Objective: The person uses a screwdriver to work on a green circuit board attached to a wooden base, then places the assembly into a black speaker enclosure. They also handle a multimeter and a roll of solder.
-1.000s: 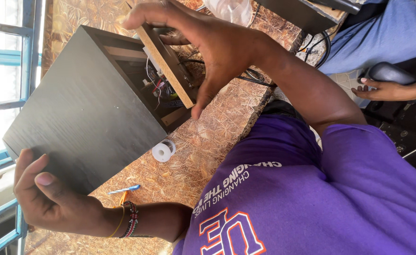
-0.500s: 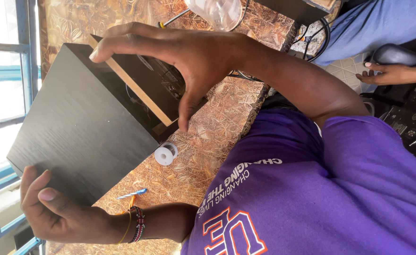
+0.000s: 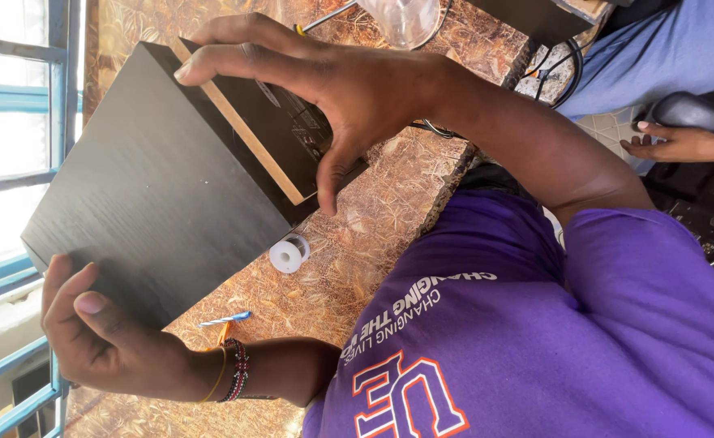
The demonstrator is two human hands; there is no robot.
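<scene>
A black wooden box [image 3: 154,203], a speaker-like cabinet with a pale wood edge and wiring inside its open end, lies on a brown patterned table [image 3: 389,203]. My right hand [image 3: 332,81] arches over the open end, with the fingers on the top edge and the thumb pressing the lower rim. My left hand [image 3: 97,341], with beaded bracelets at the wrist, cups the box's near corner, fingers behind it and thumb in front.
A small white spool [image 3: 288,253] and a thin blue stick [image 3: 225,319] lie on the table beside the box. Clear plastic [image 3: 405,20], a screwdriver shaft [image 3: 324,18] and cables [image 3: 551,65] sit at the far end. Another person's hand [image 3: 681,142] rests at the right. Blue window bars [image 3: 16,178] run along the left.
My right hand has come out of the box's open end and now spans its rim from above. The box has swung slightly, and my left hand stays at its corner.
</scene>
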